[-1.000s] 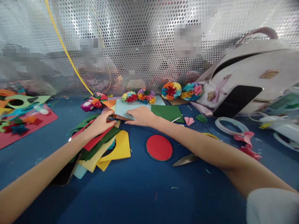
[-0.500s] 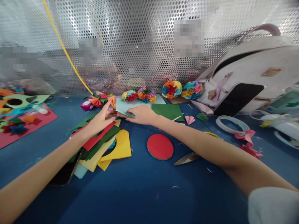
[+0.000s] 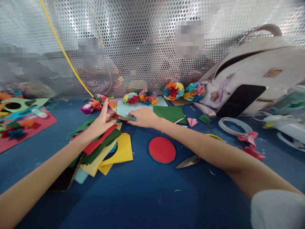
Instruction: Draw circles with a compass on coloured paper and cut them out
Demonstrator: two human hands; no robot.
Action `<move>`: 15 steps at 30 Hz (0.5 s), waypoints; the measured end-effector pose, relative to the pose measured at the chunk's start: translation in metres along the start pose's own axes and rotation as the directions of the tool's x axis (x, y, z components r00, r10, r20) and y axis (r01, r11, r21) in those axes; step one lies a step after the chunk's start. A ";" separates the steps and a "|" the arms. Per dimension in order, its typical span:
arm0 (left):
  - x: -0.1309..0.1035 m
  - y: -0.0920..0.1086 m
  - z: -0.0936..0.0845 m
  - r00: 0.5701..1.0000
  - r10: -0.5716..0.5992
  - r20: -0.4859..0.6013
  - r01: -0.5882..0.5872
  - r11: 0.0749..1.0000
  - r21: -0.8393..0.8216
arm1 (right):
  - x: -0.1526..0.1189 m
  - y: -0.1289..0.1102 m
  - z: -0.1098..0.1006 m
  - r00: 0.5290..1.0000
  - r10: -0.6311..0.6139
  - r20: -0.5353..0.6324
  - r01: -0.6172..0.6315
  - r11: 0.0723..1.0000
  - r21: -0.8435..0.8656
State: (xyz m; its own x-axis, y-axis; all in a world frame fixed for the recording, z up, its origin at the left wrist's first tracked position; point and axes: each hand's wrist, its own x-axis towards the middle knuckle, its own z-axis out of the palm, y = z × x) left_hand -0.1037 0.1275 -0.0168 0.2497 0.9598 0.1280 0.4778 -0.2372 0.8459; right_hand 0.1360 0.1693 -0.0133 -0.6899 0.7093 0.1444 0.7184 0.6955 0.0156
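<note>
Grip, as I saw it from the room: the right hand (image 3: 145, 117) had thumb and fingers closed on the near edge of the light-blue sheet (image 3: 124, 108), while the left hand (image 3: 101, 122) stood with thumb and forefinger parted beside orange paper (image 3: 112, 105), contact impossible to tell. The sheet lay toward the perforated wall (image 3: 140, 57), two ruffled flowers (image 3: 148, 97) at its far side and a green sheet (image 3: 169, 114) to its right. Nearer, on the blue table (image 3: 133, 197), a red disc (image 3: 162, 149) lay between a paper stack (image 3: 103, 144) and scissors (image 3: 189, 161).
</note>
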 end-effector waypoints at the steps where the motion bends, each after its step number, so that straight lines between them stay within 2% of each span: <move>1: 0.000 0.000 0.000 1.000 -0.002 -0.010 0.002 1.000 -0.010 | 0.000 0.000 0.000 1.000 0.000 -0.002 0.000 1.000 0.000; 10: 0.001 0.002 0.000 0.999 -0.034 -0.041 0.032 0.998 -0.046 | -0.001 0.001 0.002 1.000 -0.009 -0.016 0.009 1.000 -0.007; 15: 0.002 0.001 -0.004 0.986 -0.076 -0.148 0.062 0.993 -0.096 | 0.001 0.001 0.005 1.000 -0.018 -0.021 0.017 1.000 -0.027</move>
State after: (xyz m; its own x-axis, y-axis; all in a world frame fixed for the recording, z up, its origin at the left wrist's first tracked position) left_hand -0.1058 0.1300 -0.0132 0.0857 0.9867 0.1385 0.4090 -0.1616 0.8981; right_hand 0.1353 0.1709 -0.0181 -0.7004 0.6945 0.1646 0.7086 0.7042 0.0443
